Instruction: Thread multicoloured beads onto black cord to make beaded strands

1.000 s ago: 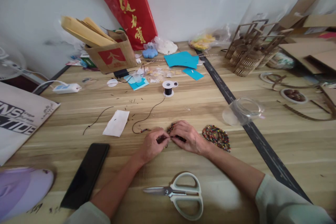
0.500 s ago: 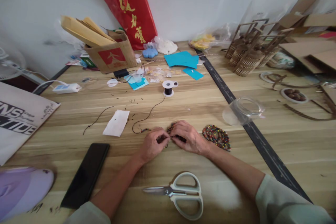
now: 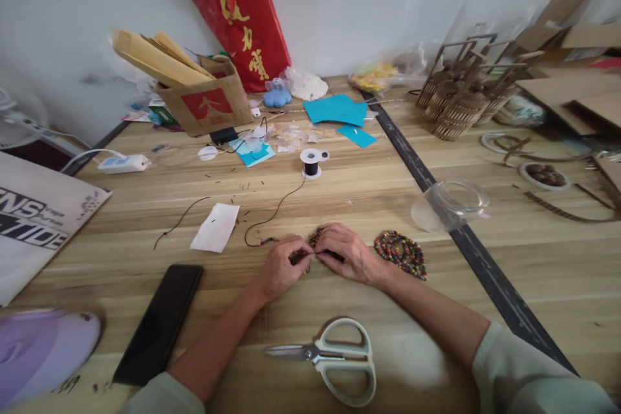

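My left hand [image 3: 290, 263] and my right hand [image 3: 348, 253] meet over the middle of the table, each pinching a dark cord [image 3: 315, 253] between thumb and fingertips. A short strand of coloured beads [image 3: 270, 240] shows beyond my left hand, where the cord leads back to a white spool [image 3: 311, 169] wound with black cord. More dark beads [image 3: 316, 235] peek out behind my right fingers, mostly hidden. Right of that hand lies a coiled string of multicoloured beads [image 3: 400, 255]. Scissors [image 3: 334, 359] with pale handles rest on the table below both hands.
At left lie a black phone [image 3: 159, 323], a white paper slip [image 3: 215, 228] and a loose cord piece [image 3: 182, 215]. A clear plastic container [image 3: 449, 205] stands at right. Blue cards [image 3: 336, 110], a cardboard box [image 3: 208, 103] and small bamboo baskets [image 3: 456, 107] are farther back.
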The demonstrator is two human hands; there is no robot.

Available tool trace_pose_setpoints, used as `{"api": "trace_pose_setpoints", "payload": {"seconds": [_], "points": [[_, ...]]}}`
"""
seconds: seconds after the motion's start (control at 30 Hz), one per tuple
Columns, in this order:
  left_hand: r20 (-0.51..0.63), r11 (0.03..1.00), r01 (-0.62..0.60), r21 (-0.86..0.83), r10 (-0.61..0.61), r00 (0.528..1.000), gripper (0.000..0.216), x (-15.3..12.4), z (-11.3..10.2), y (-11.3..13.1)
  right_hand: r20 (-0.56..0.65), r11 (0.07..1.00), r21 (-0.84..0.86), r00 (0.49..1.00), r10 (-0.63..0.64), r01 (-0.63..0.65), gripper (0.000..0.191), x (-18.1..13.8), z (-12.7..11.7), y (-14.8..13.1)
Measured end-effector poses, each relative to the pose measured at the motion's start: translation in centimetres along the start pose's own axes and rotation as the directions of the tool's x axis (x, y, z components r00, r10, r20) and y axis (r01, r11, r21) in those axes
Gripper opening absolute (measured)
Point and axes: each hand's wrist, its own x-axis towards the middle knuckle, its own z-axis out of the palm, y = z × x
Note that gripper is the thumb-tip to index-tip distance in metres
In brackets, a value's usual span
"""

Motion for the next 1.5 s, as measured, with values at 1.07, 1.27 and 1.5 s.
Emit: {"api": "trace_pose_setpoints", "payload": {"seconds": [1.07, 1.27, 1.5], "points": [[0.031, 0.999, -0.042, -0.027, 0.043, 0.999, 0.009, 0.07, -0.03, -0.13, -0.050, 0.997, 0.067, 0.998, -0.025, 0.028, 0.008, -0.02, 0.13, 0.07], [0.029, 0.998, -0.045, -0.036, 0.046, 0.998, 0.011, 0.03, -0.05, -0.27, -0.055, 0.997, 0.073, 0.998, -0.019, 0.023, 0.008, -0.09, 0.15, 0.18], [0.011, 0.999, -0.001, -0.049, 0.002, 1.000, 0.009, 0.09, -0.03, -0.46, -0.054, 0.997, 0.075, 0.998, -0.021, 0.025, 0.006, 0.04, 0.06, 0.05]]}}
